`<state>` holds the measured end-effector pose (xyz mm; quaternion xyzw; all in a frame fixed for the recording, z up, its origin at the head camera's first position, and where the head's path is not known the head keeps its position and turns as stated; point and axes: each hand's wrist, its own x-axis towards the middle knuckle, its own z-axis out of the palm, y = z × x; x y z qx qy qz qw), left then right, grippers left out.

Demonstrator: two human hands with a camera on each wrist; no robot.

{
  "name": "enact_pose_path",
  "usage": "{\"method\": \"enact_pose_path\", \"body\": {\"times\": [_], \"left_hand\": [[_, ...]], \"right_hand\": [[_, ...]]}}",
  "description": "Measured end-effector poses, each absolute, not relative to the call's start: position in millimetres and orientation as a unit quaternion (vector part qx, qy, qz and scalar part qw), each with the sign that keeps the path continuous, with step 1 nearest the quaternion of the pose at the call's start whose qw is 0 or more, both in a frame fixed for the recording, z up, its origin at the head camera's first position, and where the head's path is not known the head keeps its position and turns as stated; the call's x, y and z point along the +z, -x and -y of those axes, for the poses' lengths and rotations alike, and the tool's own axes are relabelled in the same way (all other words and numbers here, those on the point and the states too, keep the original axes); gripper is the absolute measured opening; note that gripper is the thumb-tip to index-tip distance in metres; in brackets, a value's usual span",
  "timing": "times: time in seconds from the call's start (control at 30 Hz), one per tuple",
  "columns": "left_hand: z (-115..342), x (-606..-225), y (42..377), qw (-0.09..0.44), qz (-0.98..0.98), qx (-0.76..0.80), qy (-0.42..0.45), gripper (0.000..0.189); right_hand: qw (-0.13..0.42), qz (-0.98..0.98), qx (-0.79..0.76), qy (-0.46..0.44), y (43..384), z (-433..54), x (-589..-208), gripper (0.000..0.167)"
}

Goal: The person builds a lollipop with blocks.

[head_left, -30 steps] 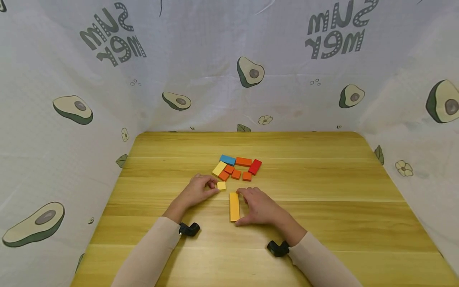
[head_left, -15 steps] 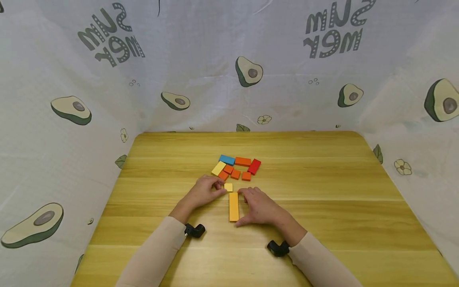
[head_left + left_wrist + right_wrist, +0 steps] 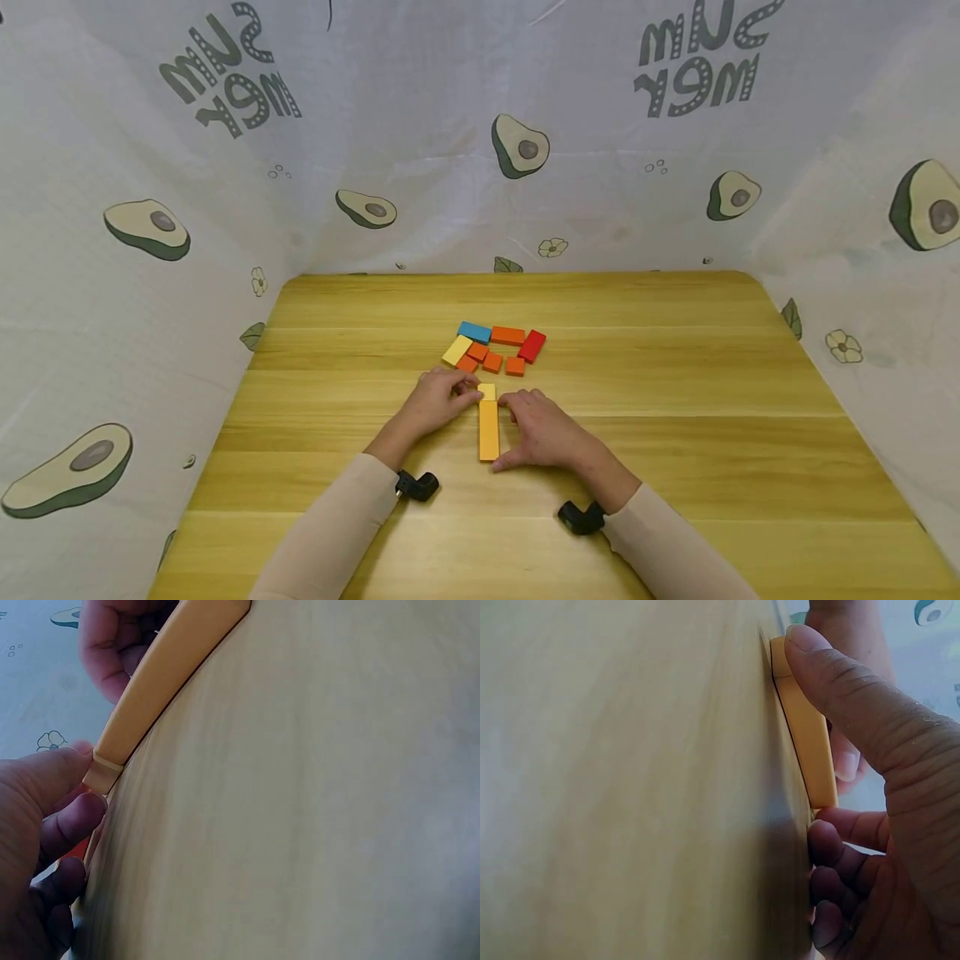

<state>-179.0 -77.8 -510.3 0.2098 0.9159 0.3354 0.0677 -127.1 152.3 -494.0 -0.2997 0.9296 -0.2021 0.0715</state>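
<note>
A small pale-yellow square block (image 3: pixel 487 392) lies on the table, meeting the far end of a long orange-yellow block (image 3: pixel 489 432). My left hand (image 3: pixel 444 396) pinches the small block between thumb and forefinger; in the left wrist view that block (image 3: pixel 103 774) sits flush against the long one (image 3: pixel 169 675). Along the right side of the long block, my right hand (image 3: pixel 543 429) holds it end to end, thumb at the near end and forefinger at the far end. In the right wrist view, the thumb overlaps the upper part of the long block (image 3: pixel 806 735).
Behind the hands lie a blue block (image 3: pixel 476 332), a long orange block (image 3: pixel 508 336), a red block (image 3: pixel 532 347), a pale-yellow block (image 3: pixel 457 350) and several small orange blocks (image 3: pixel 515 367). A printed curtain (image 3: pixel 450 150) borders the wooden table (image 3: pixel 675 375).
My left hand has slid the small yellow block to the right, up against the far end of the long block. The right hand and the long block have stayed nearly still.
</note>
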Motion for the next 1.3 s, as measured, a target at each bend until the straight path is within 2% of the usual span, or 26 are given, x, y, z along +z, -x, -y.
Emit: {"method": "enact_pose_path", "body": {"times": [0.7,0.8,0.9,0.97,1.07,1.17,1.3], "left_hand": [[77.5,-513.3,176.5,0.047,-0.916,0.336,-0.216,0.026],[78.4,-513.3,173.8,0.045,-0.914,0.338,-0.220,0.031],[79.4,-511.7,169.3,0.049,-0.911,0.340,-0.229,0.041],[79.1,-510.8,164.9,0.053,-0.910,0.335,-0.240,0.046],[77.9,-512.3,158.6,0.048,-0.909,0.321,-0.262,0.049],[76.8,-515.0,152.4,0.039,-0.912,0.308,-0.268,0.049],[76.5,-517.1,146.0,0.025,-0.917,0.302,-0.261,0.049]], "right_hand": [[0.080,-0.931,-0.198,0.296,126.9,-152.1,-493.7,0.098],[0.085,-0.930,-0.204,0.294,126.7,-152.7,-493.4,0.098],[0.114,-0.925,-0.232,0.278,129.9,-154.1,-491.7,0.098],[0.144,-0.917,-0.269,0.255,134.6,-157.3,-489.5,0.091],[0.163,-0.904,-0.333,0.216,146.1,-166.1,-486.0,0.070],[0.136,-0.899,-0.379,0.174,163.0,-177.4,-484.9,0.044],[0.074,-0.918,-0.368,0.126,190.5,-192.3,-484.8,0.031]]}}
